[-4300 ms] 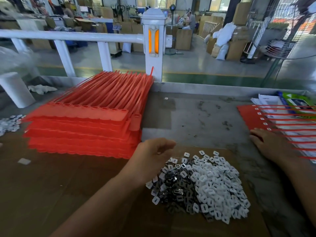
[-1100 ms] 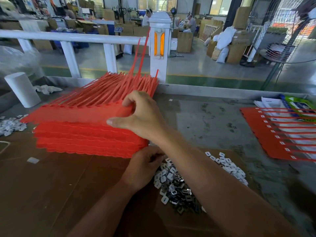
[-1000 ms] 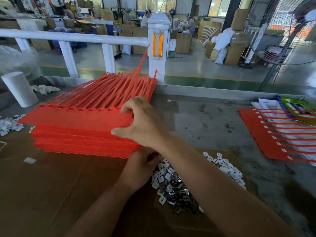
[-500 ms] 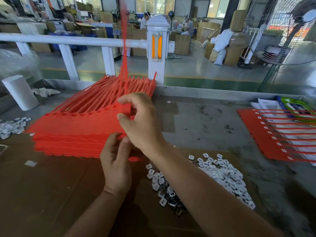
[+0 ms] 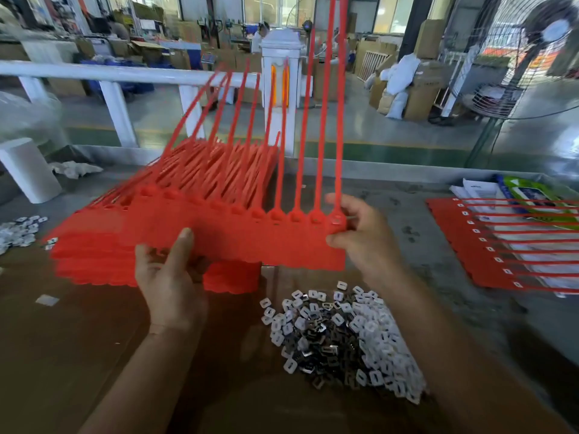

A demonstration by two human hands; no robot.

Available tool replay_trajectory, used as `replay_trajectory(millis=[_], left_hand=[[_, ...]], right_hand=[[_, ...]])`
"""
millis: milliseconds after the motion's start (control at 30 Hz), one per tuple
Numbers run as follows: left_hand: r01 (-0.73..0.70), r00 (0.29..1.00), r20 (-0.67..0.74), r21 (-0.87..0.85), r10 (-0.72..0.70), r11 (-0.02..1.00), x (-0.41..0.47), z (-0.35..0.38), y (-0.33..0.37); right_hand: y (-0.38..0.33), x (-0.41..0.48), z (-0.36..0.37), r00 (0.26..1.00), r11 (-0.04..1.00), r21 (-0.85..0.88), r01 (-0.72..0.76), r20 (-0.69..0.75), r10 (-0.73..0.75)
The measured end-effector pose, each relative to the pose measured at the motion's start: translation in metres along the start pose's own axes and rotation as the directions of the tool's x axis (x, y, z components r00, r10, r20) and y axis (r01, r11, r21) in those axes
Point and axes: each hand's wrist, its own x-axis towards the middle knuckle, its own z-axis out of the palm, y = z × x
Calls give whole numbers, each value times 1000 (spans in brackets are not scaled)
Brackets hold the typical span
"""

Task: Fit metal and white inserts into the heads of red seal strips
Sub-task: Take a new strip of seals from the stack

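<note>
- A joined sheet of red plastic seal strips (image 5: 250,242) is held up between the two hands. Its square heads run in a row along the top of the flat band, and its thin tails stand up and fan away from the person.
- The band's lower edge hangs clear of the brown cardboard sheet (image 5: 78,355) – open air shows under its right half, just beyond the heap of white plastic and dark metal inserts (image 5: 341,336).
- That heap lies on the cardboard between the two forearms, nearer the right one and apart from the held sheet.
- Behind and left of the left hand (image 5: 170,286) sits the stack of further red seal-strip sheets (image 5: 94,261); the held sheet's left end overlaps it in view and is blurred, so contact cannot be told.
- Right of the right hand (image 5: 360,236) a stretch of bare grey bench top (image 5: 391,195) opens, and past it lies a flat red strip sheet with white inserts in its heads (image 5: 463,245).
- Far left of the left hand stand a white cylinder (image 5: 28,170) and a small scatter of white inserts (image 5: 18,228).
- The left hand grips the band's lower edge – thumb straight up the near face, fingers tucked behind.
- The right hand pinches the band's right end, with fingers above the last head and thumb below it.
- Both forearms reach forward from the lower edge of the view.
</note>
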Motion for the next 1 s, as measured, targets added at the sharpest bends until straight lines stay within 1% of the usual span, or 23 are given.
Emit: replay_trajectory(millis=[167, 233, 300, 400, 500, 533, 600, 667, 767, 867, 933, 967, 1000], left_hand=[[-23, 998, 63, 49, 20, 999, -3, -1, -3], [-26, 996, 87, 40, 22, 999, -4, 0, -3], [-41, 992, 123, 76, 31, 996, -6, 2, -4], [-101, 967, 251, 188, 51, 977, -14, 8, -7], [-164, 914, 403, 262, 46, 951, -23, 14, -14], [-161, 902, 431, 276, 28, 948, -24, 16, -16], [-116, 898, 439, 316, -37, 942, -24, 22, -22], [-107, 895, 435, 423, -98, 900, -25, 31, -31], [-117, 862, 469, 556, -194, 823, -30, 48, -44], [-109, 861, 452, 610, -232, 785, -32, 57, -57], [-100, 861, 433, 656, -265, 749, -33, 55, -66], [-116, 857, 430, 700, -286, 705, -34, 53, -70], [-160, 848, 435, 754, -301, 638, -35, 51, -74]], right_hand=[[15, -5, -31, 998, 999, -23, 32, -51, -34], [21, -5, -40, 997, 1000, -15, 25, -69, -26], [28, -4, -49, 995, 1000, 5, 2, -102, -2], [38, -1, -60, 987, 1000, 15, -16, -159, 19], [48, -1, -70, 975, 998, 37, -47, -214, 54], [50, -1, -74, 972, 997, 48, -59, -225, 68], [53, 0, -82, 965, 995, 63, -73, -248, 86], [56, 1, -91, 951, 993, 82, -81, -293, 101], [65, 3, -104, 930, 993, 17, -113, -350, 112], [80, 4, -111, 910, 982, -42, -184, -384, 154], [91, 6, -114, 896, 964, -112, -242, -408, 177], [96, 6, -114, 894, 952, -161, -261, -413, 175], [101, 7, -115, 895, 941, -204, -270, -412, 168]])
